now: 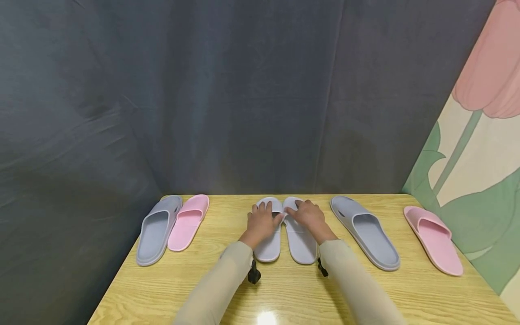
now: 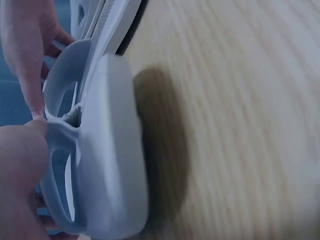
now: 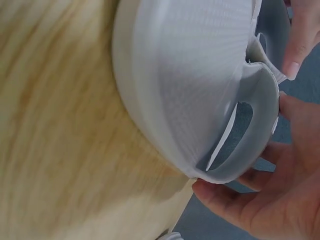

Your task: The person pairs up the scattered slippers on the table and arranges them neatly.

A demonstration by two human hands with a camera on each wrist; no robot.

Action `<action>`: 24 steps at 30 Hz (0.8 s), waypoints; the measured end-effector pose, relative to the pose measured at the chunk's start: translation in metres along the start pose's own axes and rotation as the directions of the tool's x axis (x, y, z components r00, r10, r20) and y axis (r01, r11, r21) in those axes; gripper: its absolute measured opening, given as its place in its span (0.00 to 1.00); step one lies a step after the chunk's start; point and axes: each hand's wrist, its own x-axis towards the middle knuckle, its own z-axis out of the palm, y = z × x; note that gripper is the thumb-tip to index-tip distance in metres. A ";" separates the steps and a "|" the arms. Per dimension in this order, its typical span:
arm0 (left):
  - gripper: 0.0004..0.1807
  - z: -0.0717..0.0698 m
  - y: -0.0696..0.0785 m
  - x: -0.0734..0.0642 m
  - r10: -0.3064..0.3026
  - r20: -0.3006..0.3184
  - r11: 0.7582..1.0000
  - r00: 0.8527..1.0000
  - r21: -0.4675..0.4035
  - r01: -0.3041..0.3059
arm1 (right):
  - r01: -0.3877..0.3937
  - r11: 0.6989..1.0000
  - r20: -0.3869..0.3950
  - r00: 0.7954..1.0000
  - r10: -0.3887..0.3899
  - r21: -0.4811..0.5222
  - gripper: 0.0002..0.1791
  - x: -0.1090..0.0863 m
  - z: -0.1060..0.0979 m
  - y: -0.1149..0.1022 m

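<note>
Far left on the worktop [image 1: 284, 293], here's a grey slipper [image 1: 154, 237], slanted, heel toward the person, and right alongside it a pink slipper [image 1: 187, 228], the edges meeting in the head view. Across a stretch of bare wood to the middle: the left hand [image 1: 262, 222] has the strap of one pale slipper [image 1: 269, 248], thumb on the inner edge, fingers over the outer side. Next to it, the right hand [image 1: 309, 215] grasps a second pale slipper [image 1: 301, 246] the same way, its thumb close to the other. The two straps touch at the centre line, while the heels spread apart, nearest the person. Moving right, another grey slipper [image 1: 373, 237] angles outward, well apart from the last one, another pink slipper [image 1: 438, 246], near the flower-patterned wall [image 1: 487, 180]. That's six on the count: two grey, two pink, two pale. A dark curtain [image 1: 252, 90] hangs behind the lot.
</note>
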 end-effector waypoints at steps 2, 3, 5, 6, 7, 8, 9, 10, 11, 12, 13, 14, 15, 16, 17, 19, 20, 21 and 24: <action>0.41 -0.003 -0.002 0.000 0.007 0.016 1.000 1.000 -0.023 -0.007 | 0.000 1.000 0.004 1.000 0.000 -0.002 0.41 -0.001 0.000 0.000; 0.41 -0.005 -0.003 0.000 0.010 0.028 0.999 1.000 -0.038 -0.009 | -0.002 1.000 0.006 1.000 0.002 0.000 0.41 -0.001 -0.001 -0.001; 0.41 -0.007 -0.005 0.000 0.016 0.049 0.998 0.999 -0.061 -0.013 | -0.005 1.000 0.010 1.000 0.005 0.001 0.41 -0.001 -0.001 -0.002; 0.41 -0.008 -0.005 0.000 0.020 0.057 0.997 0.998 -0.074 -0.015 | -0.006 1.000 0.010 1.000 0.006 0.002 0.41 -0.001 -0.002 -0.002; 0.41 -0.009 -0.006 0.000 0.024 0.062 0.996 0.998 -0.085 -0.018 | -0.005 1.000 0.008 1.000 0.005 0.001 0.41 -0.001 -0.002 -0.002; 0.41 -0.010 -0.007 -0.001 0.026 0.067 0.995 0.997 -0.093 -0.020 | -0.004 1.000 0.006 1.000 0.004 -0.002 0.41 -0.001 -0.003 -0.003; 0.42 -0.011 -0.007 -0.001 0.028 0.069 0.994 0.997 -0.103 -0.021 | -0.001 1.000 0.001 1.000 0.001 -0.007 0.41 -0.001 -0.003 -0.003; 0.42 -0.011 -0.008 -0.001 0.030 0.068 0.994 0.997 -0.109 -0.022 | 0.001 1.000 -0.003 1.000 -0.001 -0.015 0.41 -0.001 -0.004 -0.003; 0.42 -0.012 -0.009 -0.001 0.030 0.068 0.994 0.997 -0.111 -0.022 | 0.004 1.000 -0.005 1.000 -0.004 -0.023 0.41 -0.001 -0.005 -0.003; 0.42 -0.012 -0.010 -0.001 0.029 0.066 0.993 0.997 -0.114 -0.021 | 0.005 0.999 -0.006 1.000 -0.005 -0.032 0.41 -0.001 -0.006 -0.002; 0.42 -0.013 -0.011 -0.001 0.028 0.062 0.993 0.998 -0.116 -0.021 | 0.007 0.999 -0.006 1.000 -0.007 -0.042 0.40 -0.001 -0.007 -0.002; 0.42 -0.013 -0.012 -0.001 0.027 0.060 0.993 0.998 -0.119 -0.020 | 0.011 0.999 -0.004 1.000 -0.011 -0.049 0.40 -0.001 -0.008 -0.002; 0.41 -0.014 -0.013 -0.001 0.027 0.056 0.993 0.998 -0.119 -0.020 | 0.014 0.998 -0.001 1.000 -0.014 -0.054 0.40 -0.001 -0.009 -0.001; 0.41 -0.016 -0.015 -0.001 0.029 0.055 0.993 0.998 -0.112 -0.023 | 0.018 0.998 0.002 1.000 -0.018 -0.059 0.39 -0.001 -0.010 -0.001; 0.41 -0.018 -0.017 -0.001 0.030 0.058 0.994 0.998 -0.104 -0.024 | 0.024 0.998 0.004 1.000 -0.024 -0.062 0.39 0.000 -0.011 0.000; 0.41 -0.022 -0.020 -0.001 0.037 0.062 0.995 0.997 -0.092 -0.031 | 0.034 0.997 0.005 0.999 -0.034 -0.065 0.39 0.001 -0.013 0.001; 0.41 -0.024 -0.022 -0.002 0.041 0.064 0.996 0.997 -0.082 -0.035 | 0.039 0.997 0.003 0.999 -0.039 -0.067 0.38 0.002 -0.013 0.001; 0.41 -0.026 -0.024 -0.002 0.044 0.064 0.997 0.997 -0.065 -0.040 | 0.041 0.997 -0.002 0.999 -0.041 -0.069 0.38 0.002 -0.014 0.002; 0.40 -0.028 -0.030 -0.005 0.057 0.050 0.998 0.997 -0.013 -0.057 | 0.046 0.997 -0.018 0.999 -0.047 -0.069 0.37 0.001 -0.014 0.003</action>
